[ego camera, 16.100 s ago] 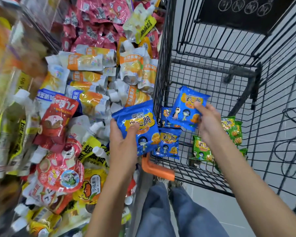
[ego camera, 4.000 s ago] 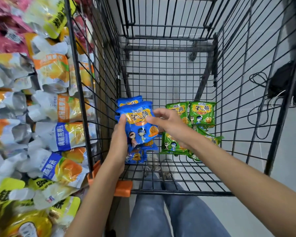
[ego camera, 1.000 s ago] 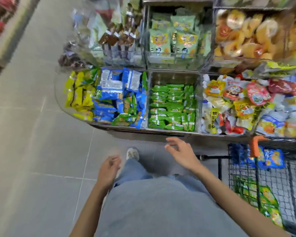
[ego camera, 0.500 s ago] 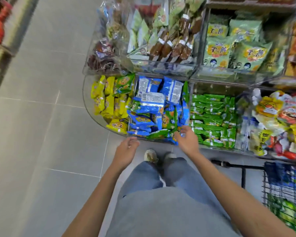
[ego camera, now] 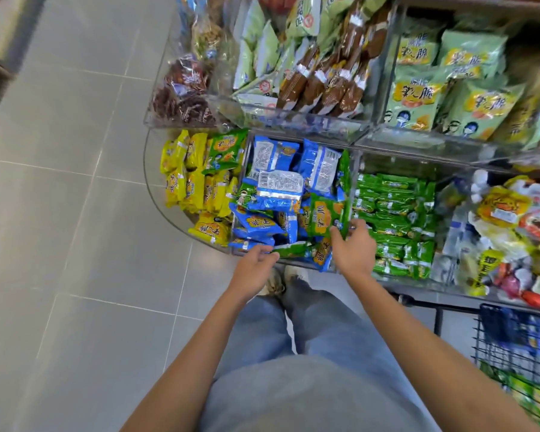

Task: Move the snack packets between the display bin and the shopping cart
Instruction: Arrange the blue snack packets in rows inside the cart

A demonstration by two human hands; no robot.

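A clear display bin [ego camera: 354, 163] in front of me holds a jumble of blue snack packets [ego camera: 262, 224] with some green ones among them. My right hand [ego camera: 353, 249] pinches the lower corner of an upright green snack packet [ego camera: 325, 218] at the bin's near right. My left hand [ego camera: 254, 268] rests at the bin's front edge, fingertips touching a flat green packet [ego camera: 289, 250] there. The black wire shopping cart [ego camera: 512, 344] shows at the lower right, with blue and green packets inside.
Yellow packets [ego camera: 194, 185] fill the curved bin to the left. Green stick packs [ego camera: 393, 213] fill the bin to the right, then mixed pouches [ego camera: 512, 222]. An upper tier holds brown bars [ego camera: 321, 76] and pale green bags [ego camera: 449, 79]. Grey tiled floor [ego camera: 75, 213] lies left.
Both hands have reached forward from in front of my legs to the blue packet bin. My right hand has taken hold of a green packet. The view has come closer to the bins.
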